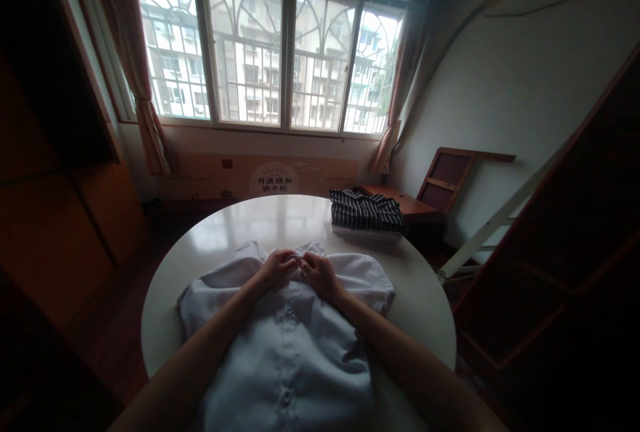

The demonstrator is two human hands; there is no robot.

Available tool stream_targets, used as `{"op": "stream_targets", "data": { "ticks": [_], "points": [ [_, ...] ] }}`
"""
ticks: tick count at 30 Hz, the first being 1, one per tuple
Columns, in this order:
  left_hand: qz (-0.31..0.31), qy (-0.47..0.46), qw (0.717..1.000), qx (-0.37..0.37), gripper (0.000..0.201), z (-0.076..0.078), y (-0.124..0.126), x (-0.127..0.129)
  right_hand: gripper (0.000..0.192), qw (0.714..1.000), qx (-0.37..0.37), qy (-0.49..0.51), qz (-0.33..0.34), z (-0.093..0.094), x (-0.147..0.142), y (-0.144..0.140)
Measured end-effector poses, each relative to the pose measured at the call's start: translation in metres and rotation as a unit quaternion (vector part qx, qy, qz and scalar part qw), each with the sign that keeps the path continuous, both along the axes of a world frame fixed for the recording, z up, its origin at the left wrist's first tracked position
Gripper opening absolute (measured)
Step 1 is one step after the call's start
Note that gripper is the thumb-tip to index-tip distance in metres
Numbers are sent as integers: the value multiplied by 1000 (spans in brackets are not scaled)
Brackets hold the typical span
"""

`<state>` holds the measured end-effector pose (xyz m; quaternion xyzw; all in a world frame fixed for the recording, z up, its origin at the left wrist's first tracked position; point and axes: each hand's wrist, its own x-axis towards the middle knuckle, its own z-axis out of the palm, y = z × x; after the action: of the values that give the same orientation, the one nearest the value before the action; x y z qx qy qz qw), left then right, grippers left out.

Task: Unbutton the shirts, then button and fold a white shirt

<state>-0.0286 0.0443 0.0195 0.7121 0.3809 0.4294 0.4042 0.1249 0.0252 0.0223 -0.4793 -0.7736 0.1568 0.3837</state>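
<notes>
A white button-up shirt (pixel 320 345) lies front side up on the round white table (pixel 165 312), its collar pointing to the far side. The button strip runs down its middle towards me, with several buttons on it. Just below the collar, my left hand (pixel 280 267) pinches the edge of the shirt's front. Beside it, nearly touching, my right hand (pixel 318 273) has its fingers closed on the same strip. My fingers cover whatever button or buttonhole is between them.
At the table's far right lies a folded black shirt with white stripes (pixel 365 211), on top of a folded white cloth (pixel 365 235). A wooden chair (pixel 447 179) stands behind it by the wall. A long cardboard box (pixel 200 177) rests under the window.
</notes>
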Motion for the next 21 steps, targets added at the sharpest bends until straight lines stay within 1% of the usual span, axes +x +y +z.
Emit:
{"op": "stream_targets", "data": {
  "ticks": [4, 7, 10, 13, 17, 19, 21],
  "points": [
    [-43, -28, 997, -59, 30, 5, -9, -2, 23, 999, -19, 36, 11, -2, 2, 2],
    [-38, -31, 996, -69, 36, 10, -16, -3, 21, 999, -11, 45, 20, -3, 2, 3],
    [-24, -33, 997, -62, 34, 12, -19, -1, 15, 999, 12, 42, -4, -3, 3, 2],
    [-13, -26, 999, -43, 29, 11, -19, 1, 10, 998, 56, 32, -15, -2, 4, 1],
    [11, -17, 1000, -3, 23, 8, -17, 3, 11, 994, 105, 32, 25, 0, 5, 0],
    [18, -12, 1000, 16, 21, 6, -16, 3, 12, 993, 100, 48, 42, -1, 4, 0],
    [20, -7, 999, 25, 22, 5, -15, 3, 13, 993, 81, 72, 48, -2, 3, 2]
  ]
}}
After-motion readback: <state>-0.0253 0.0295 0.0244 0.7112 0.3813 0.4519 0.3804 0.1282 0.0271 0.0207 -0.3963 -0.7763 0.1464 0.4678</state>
